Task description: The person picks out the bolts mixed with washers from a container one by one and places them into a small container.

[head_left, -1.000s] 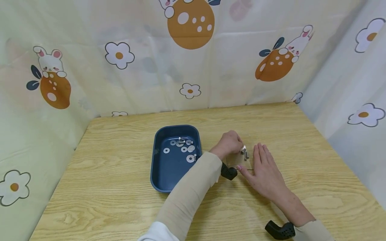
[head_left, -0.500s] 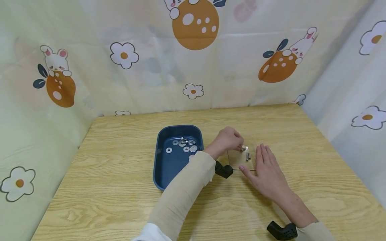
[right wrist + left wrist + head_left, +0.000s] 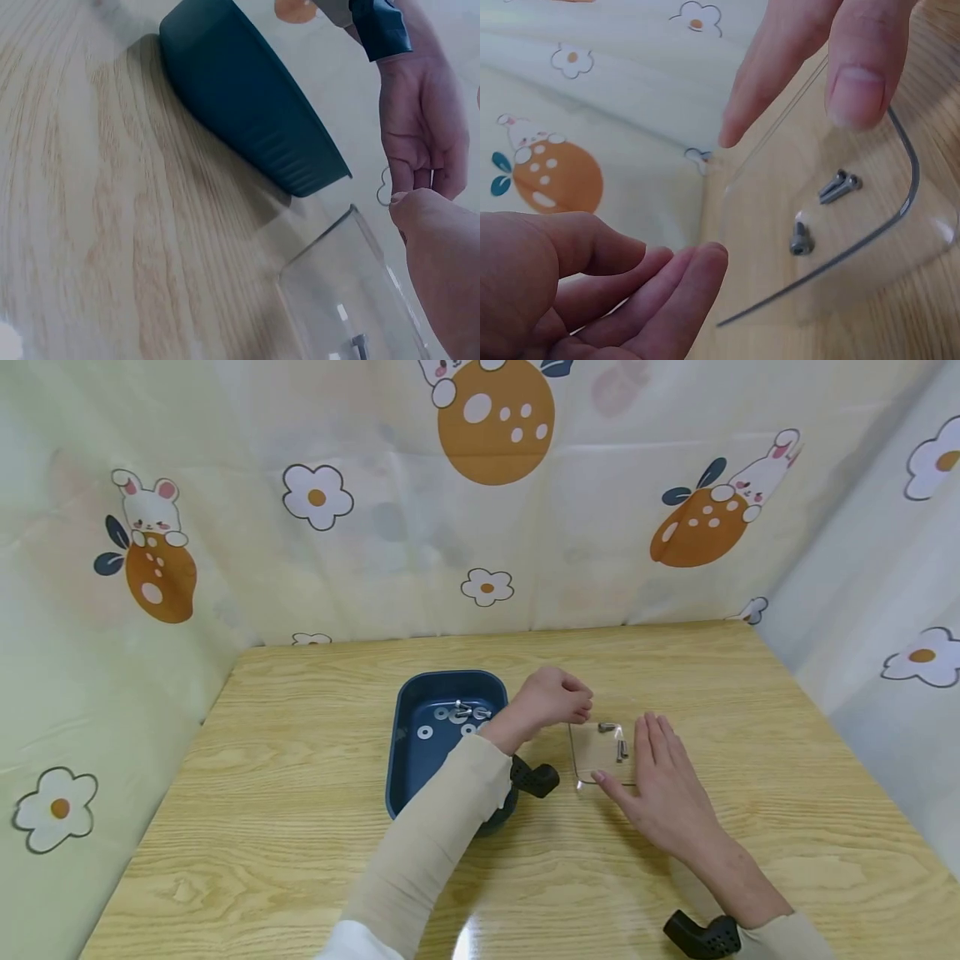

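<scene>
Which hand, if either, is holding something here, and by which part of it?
Nothing is plainly held. The left hand shows no object between its fingers; the right hand lies straight-fingered at the clear container, thumb by its near edge.

From where I stand, the left hand [image 3: 551, 697] has drawn up and back from over the clear container [image 3: 592, 760] toward the blue tray [image 3: 392, 768]. Its fingertips, right at a screw [image 3: 606, 727] half a second ago, are now clear of it, and that screw lies alone in the container. The left side of the container shows uncovered. The sleeve [image 3: 427, 839] now hides washers it left visible earlier, and bares the tray's near right corner.
</scene>
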The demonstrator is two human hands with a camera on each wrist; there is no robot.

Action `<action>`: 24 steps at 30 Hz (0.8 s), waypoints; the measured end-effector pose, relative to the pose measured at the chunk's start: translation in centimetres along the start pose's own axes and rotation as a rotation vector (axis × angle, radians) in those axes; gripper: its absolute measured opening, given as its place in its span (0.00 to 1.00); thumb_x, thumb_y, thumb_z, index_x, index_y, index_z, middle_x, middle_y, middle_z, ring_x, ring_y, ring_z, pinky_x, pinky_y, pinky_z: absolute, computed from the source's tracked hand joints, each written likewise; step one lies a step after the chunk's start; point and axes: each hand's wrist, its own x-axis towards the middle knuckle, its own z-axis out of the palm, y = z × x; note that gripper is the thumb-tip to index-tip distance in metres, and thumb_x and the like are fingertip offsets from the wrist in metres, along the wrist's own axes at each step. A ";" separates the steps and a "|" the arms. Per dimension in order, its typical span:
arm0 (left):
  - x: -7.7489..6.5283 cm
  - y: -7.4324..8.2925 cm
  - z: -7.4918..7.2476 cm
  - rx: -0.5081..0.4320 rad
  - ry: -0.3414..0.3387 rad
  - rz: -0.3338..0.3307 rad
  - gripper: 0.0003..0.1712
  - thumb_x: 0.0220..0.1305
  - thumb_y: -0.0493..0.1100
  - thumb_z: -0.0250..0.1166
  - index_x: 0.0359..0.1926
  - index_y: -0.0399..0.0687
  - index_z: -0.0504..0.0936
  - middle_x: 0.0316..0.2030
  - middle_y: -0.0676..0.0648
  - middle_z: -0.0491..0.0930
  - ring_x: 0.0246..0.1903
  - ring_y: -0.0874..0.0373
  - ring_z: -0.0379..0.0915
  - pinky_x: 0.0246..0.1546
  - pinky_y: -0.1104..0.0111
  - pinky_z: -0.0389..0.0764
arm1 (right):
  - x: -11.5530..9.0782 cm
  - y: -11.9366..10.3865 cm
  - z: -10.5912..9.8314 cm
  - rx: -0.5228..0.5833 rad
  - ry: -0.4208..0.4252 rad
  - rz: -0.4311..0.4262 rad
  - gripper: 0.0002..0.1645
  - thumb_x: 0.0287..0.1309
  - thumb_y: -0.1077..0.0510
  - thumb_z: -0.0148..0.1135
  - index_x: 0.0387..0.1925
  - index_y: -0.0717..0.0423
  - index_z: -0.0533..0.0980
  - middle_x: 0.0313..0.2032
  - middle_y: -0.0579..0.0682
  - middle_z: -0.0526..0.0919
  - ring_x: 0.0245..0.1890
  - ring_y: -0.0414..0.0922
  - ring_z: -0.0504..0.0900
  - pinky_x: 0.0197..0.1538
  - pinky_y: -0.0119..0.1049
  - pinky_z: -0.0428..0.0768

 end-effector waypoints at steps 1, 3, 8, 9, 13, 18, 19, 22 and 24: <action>-0.1 -0.1 -0.2 -0.009 0.000 -0.001 0.14 0.71 0.38 0.59 0.52 0.35 0.83 0.45 0.37 0.85 0.43 0.49 0.86 0.50 0.59 0.86 | 0.0 -0.1 -0.1 0.001 -0.001 -0.003 0.60 0.68 0.30 0.48 0.74 0.74 0.40 0.75 0.73 0.43 0.77 0.67 0.42 0.79 0.56 0.41; -0.2 -0.1 -0.7 -0.023 0.000 0.000 0.14 0.72 0.38 0.58 0.52 0.35 0.82 0.45 0.38 0.85 0.41 0.51 0.86 0.50 0.60 0.86 | 0.1 -0.4 -0.2 0.004 -0.004 -0.010 0.60 0.68 0.31 0.48 0.74 0.74 0.40 0.75 0.73 0.42 0.77 0.67 0.41 0.79 0.56 0.41; -0.7 -0.3 -1.8 -0.023 0.010 0.004 0.15 0.73 0.39 0.58 0.53 0.35 0.82 0.44 0.39 0.85 0.42 0.51 0.86 0.49 0.62 0.86 | 0.3 -1.1 -0.4 0.017 -0.004 -0.030 0.59 0.68 0.31 0.49 0.74 0.74 0.40 0.76 0.72 0.41 0.77 0.66 0.40 0.79 0.57 0.41; -0.8 -0.3 -2.0 -0.025 0.011 0.003 0.15 0.73 0.39 0.58 0.53 0.35 0.82 0.44 0.39 0.85 0.44 0.50 0.86 0.50 0.62 0.86 | 0.4 -1.3 -0.4 0.017 -0.005 -0.033 0.59 0.68 0.31 0.49 0.74 0.74 0.40 0.76 0.71 0.41 0.77 0.65 0.39 0.79 0.57 0.42; -1.0 -0.5 -2.6 -0.036 0.015 0.004 0.16 0.73 0.39 0.57 0.54 0.35 0.81 0.46 0.38 0.85 0.45 0.50 0.86 0.54 0.60 0.84 | 0.5 -1.8 -0.4 0.010 -0.014 -0.038 0.59 0.68 0.31 0.48 0.75 0.73 0.41 0.76 0.70 0.40 0.78 0.64 0.39 0.79 0.56 0.41; -1.2 -0.9 -3.5 -0.078 0.023 0.000 0.16 0.73 0.38 0.57 0.55 0.34 0.81 0.46 0.39 0.84 0.46 0.49 0.85 0.54 0.60 0.84 | 0.8 -2.5 -0.5 0.040 -0.042 -0.035 0.60 0.68 0.30 0.47 0.75 0.72 0.40 0.77 0.69 0.38 0.78 0.62 0.36 0.80 0.55 0.38; -1.3 -0.9 -3.7 -0.090 0.026 -0.004 0.16 0.73 0.38 0.57 0.55 0.34 0.80 0.46 0.39 0.84 0.47 0.48 0.85 0.54 0.60 0.84 | 0.8 -2.6 -0.5 0.043 -0.048 -0.035 0.60 0.68 0.29 0.46 0.75 0.72 0.39 0.77 0.68 0.38 0.79 0.61 0.36 0.80 0.54 0.38; -1.6 -1.1 -4.3 -0.100 0.030 -0.007 0.16 0.73 0.38 0.57 0.56 0.34 0.80 0.48 0.39 0.84 0.50 0.47 0.83 0.52 0.63 0.85 | 0.9 -3.0 -0.5 0.044 -0.053 -0.044 0.59 0.68 0.30 0.46 0.75 0.72 0.40 0.77 0.68 0.38 0.79 0.61 0.35 0.80 0.54 0.37; -1.8 -1.2 -4.7 -0.090 0.037 -0.008 0.17 0.73 0.39 0.57 0.57 0.35 0.79 0.49 0.39 0.84 0.50 0.48 0.84 0.52 0.63 0.85 | 1.0 -3.3 -0.5 0.038 -0.056 -0.050 0.59 0.68 0.29 0.46 0.75 0.71 0.41 0.77 0.67 0.38 0.79 0.61 0.35 0.80 0.53 0.37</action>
